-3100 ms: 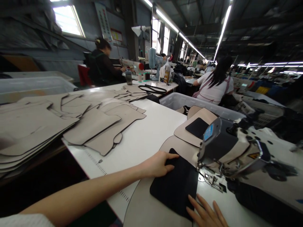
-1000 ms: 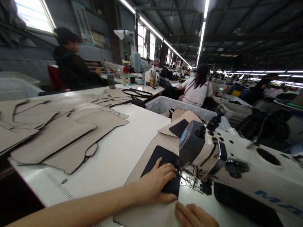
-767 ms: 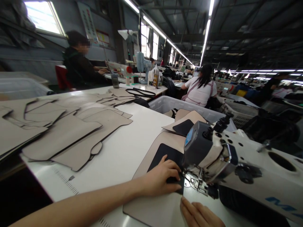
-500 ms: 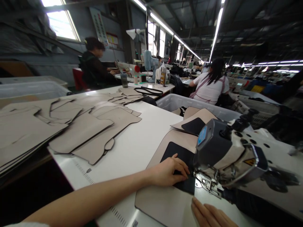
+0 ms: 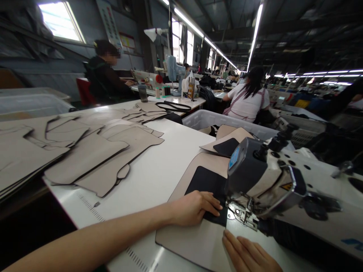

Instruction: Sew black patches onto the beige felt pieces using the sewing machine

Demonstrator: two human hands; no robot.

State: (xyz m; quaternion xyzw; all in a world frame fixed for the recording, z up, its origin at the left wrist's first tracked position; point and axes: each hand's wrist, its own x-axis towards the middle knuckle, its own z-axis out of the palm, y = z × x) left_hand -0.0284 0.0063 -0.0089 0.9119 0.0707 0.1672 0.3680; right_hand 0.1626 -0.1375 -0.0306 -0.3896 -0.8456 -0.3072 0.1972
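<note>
A beige panel with dark edges lies on the white worktable, a black patch on its middle. The right edge of the panel is at the presser foot of a sewing machine. My left hand rests palm down on the patch and the beige beside it, fingers loosely bent and pointing at the foot. Nearer to me, my right hand lies with its fingers stretched out along the panel's right edge. The needle itself is too small to make out.
Beige cut pieces lie in overlapping piles on the left of the worktable. Behind the machine, a translucent bin holds more panels. Two people sit at other stations beyond. A cup stands at the back.
The view has swung slightly, so everything sits further left. My left hand has flattened, its raised finger now down. The panel and my right hand keep nearly the same place by the foot.
</note>
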